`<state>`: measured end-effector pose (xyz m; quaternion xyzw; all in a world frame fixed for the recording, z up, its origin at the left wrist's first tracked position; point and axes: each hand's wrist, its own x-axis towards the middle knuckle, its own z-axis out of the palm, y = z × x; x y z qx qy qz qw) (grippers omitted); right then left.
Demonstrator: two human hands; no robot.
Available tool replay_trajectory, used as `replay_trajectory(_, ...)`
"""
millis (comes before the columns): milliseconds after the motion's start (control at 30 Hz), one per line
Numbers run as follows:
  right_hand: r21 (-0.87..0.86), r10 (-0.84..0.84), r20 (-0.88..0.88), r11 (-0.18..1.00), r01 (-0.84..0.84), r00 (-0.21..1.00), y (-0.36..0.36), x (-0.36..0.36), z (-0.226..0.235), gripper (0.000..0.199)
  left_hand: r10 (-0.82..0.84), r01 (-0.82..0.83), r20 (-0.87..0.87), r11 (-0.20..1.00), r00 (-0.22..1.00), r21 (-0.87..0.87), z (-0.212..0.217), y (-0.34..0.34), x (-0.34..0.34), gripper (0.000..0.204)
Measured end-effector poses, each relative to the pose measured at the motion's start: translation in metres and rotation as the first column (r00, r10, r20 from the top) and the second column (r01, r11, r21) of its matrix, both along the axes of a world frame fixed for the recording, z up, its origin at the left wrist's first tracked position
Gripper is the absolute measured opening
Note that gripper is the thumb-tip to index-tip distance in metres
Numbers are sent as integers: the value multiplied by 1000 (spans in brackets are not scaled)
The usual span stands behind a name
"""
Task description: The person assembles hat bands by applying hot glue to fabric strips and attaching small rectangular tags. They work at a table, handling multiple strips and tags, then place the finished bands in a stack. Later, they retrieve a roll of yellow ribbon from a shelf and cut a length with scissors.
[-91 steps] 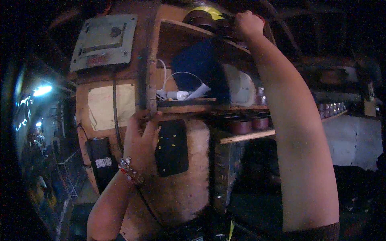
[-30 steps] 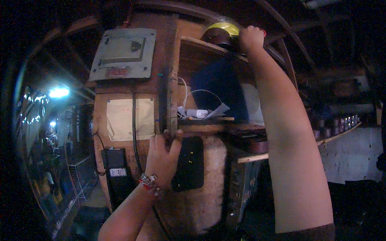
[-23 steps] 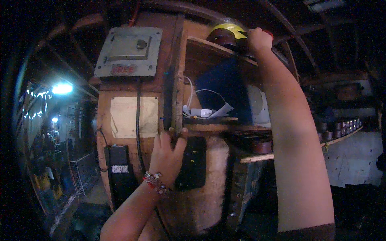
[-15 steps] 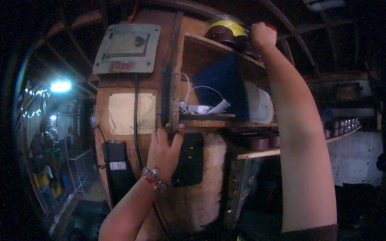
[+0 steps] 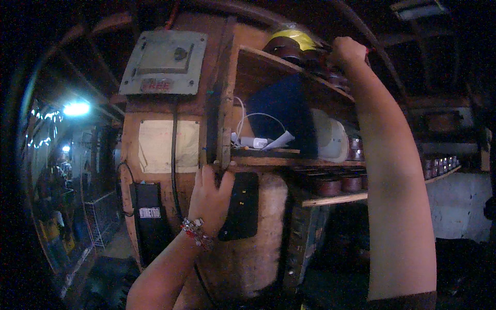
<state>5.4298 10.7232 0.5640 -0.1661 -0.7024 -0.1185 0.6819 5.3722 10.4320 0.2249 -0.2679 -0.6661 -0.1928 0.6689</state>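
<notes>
High at the upper shelf [image 5: 289, 66], my right hand [image 5: 349, 51] is closed in a fist. A bit of red shows at the fist's right side and something dark juts out on its left; the kind of thing cannot be made out. Just left of it on that shelf sit dark round containers [image 5: 285, 47] and a yellow rounded thing [image 5: 299, 37]. My left hand [image 5: 211, 196], with a beaded bracelet [image 5: 195, 231] at the wrist, has its fingers spread, tips at the foot of the wooden post [image 5: 226, 147]. Beside it is a black panel [image 5: 242, 206].
A grey metal box [image 5: 164, 62] and a paper sheet [image 5: 168, 146] are on the wooden wall at left. The middle shelf holds a white cable, a white device [image 5: 253, 142] and a pale tub [image 5: 333, 138]. Brown tins [image 5: 328, 186] line a lower shelf [image 5: 336, 199].
My right hand has moved slightly right and down along the upper shelf, still closed. My left hand stays at the post. The view has shifted a little.
</notes>
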Motion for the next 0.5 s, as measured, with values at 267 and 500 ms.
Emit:
replay_trajectory(267,88,-360,-138,923,373,923,73,-29,-12,26,94,-94,27,996,995,-4,-3,0,2,44)
replay_trajectory(500,205,-141,-143,964,169,980,79,-55,3,23,245,-248,-54,966,968,-73,-4,0,-2,44)
